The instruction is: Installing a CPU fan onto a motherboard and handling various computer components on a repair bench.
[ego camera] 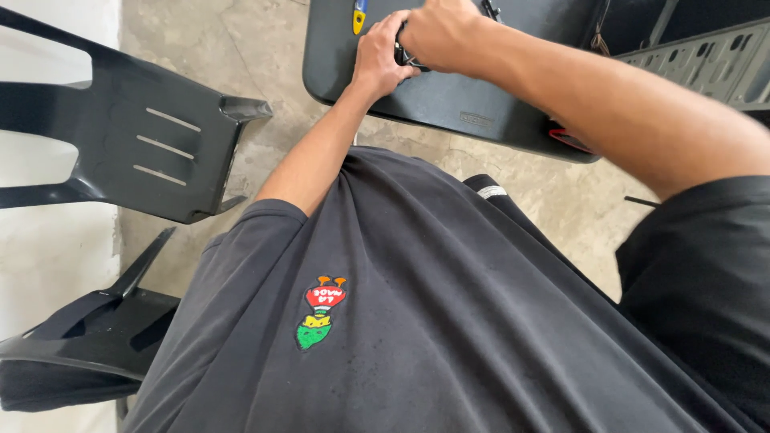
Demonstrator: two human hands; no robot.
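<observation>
Hands meet at the far end of your black plastic table (449,100), close to the top edge of the view. Your left hand (377,56) curls its fingers around a small dark object (405,58), steadying it from the side, while your right hand (441,32) closes over it from above; what the object is cannot be told, since both hands hide most of it. A yellow-and-blue tool (358,16) lies just left of your left hand. The table's near edge hangs above your dark shirt (417,321), with bare concrete floor (241,48) between it and the black plastic chair (136,136) at your left
</observation>
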